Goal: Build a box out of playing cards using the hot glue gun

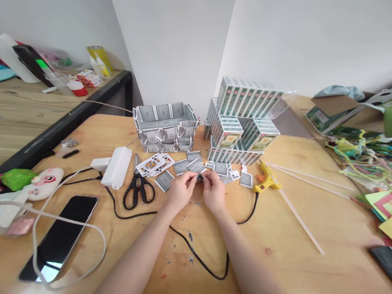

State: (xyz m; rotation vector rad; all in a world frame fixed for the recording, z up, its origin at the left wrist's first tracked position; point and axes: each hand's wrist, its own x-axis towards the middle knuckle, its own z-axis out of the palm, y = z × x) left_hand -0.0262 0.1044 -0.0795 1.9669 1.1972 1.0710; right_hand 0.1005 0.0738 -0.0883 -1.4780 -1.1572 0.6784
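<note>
In the head view, my left hand (181,189) and my right hand (214,192) meet over the middle of the table, fingertips pinched. Between them is a small dark piece (199,177), too small to make out. Playing cards (164,180) lie face down just beyond my hands, with face-up ones (155,164) to the left. Cut card pieces (246,179) are spread to the right. Black-handled scissors (138,187) rest left of my left hand. A yellow glue gun (267,180) with a clear glue stick in it lies right of my right hand.
Behind the cards stand a tiered holder made of cards (167,122) and stacked card boxes (234,117). A black cord (205,266) loops under my forearms. A phone (62,234), a white adapter (116,167), loose glue sticks (312,180) and colourful craft scraps (363,165) lie around.
</note>
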